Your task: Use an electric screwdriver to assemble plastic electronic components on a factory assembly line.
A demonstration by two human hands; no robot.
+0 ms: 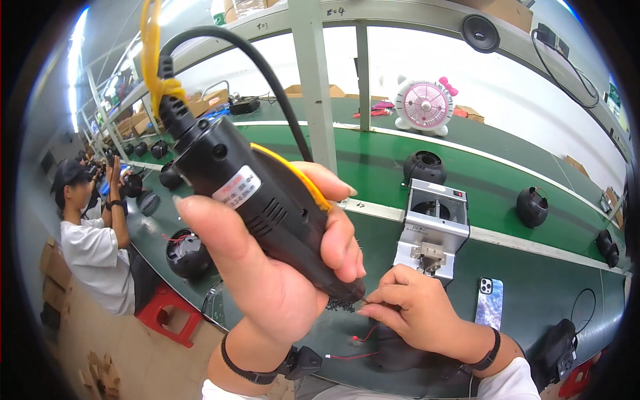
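My left hand (270, 283) is wrapped round a black electric screwdriver (277, 217) with a yellow lever, its nose pointing down to the right. A black cable and a yellow cord rise from its top end. Right at the screwdriver's tip, my right hand (423, 310) has thumb and fingertips pinched together; what lies between them is too small to make out. Beneath that hand rests a dark housing (397, 353), partly hidden, with a thin red wire (353, 357) beside it. Several small dark screws (341, 305) lie on the bench behind the tip.
A silver screw-feeding machine (437, 230) stands beyond my right hand, with a phone (490, 303) to its right. Round black housings (531, 207) sit along the green conveyor (480, 163). A pink-and-white fan (425, 105) stands behind. At left, a co-worker (100, 257) sits near a red stool (168, 315).
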